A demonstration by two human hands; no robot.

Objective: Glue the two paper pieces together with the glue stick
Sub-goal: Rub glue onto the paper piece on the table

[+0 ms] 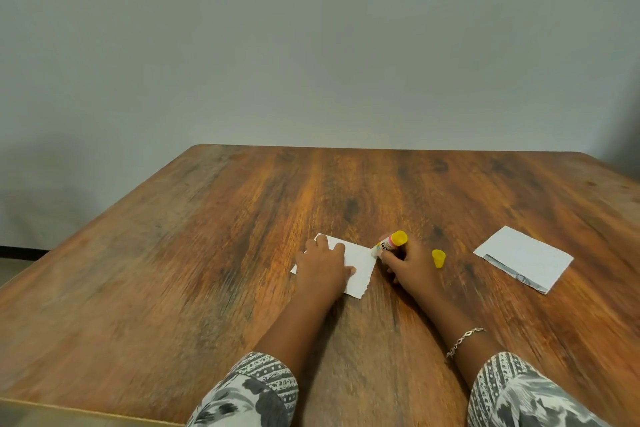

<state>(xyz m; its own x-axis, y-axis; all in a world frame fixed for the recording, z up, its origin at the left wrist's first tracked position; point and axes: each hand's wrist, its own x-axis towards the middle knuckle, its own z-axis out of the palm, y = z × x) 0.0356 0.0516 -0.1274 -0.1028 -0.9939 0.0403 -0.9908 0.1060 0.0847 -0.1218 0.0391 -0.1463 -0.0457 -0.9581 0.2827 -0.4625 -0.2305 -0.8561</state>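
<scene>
Head view: I'm at the gluing step, stick at the first sheet's edge.
My left hand (322,265) lies flat, fingers straight, pinning the near paper piece (360,262). My right hand (407,265) grips the uncapped glue stick (391,243), tip at the sheet's 3 o'clock edge. The cap (438,258) and second paper piece (523,258) lie further toward 3 o'clock. Next, I judge: spread glue, fetch that piece.

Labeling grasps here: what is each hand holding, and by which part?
Right hand grips the glue stick by its middle barrel, yellow end free. Left hand holds nothing; it presses the paper piece flat on the table.
</scene>
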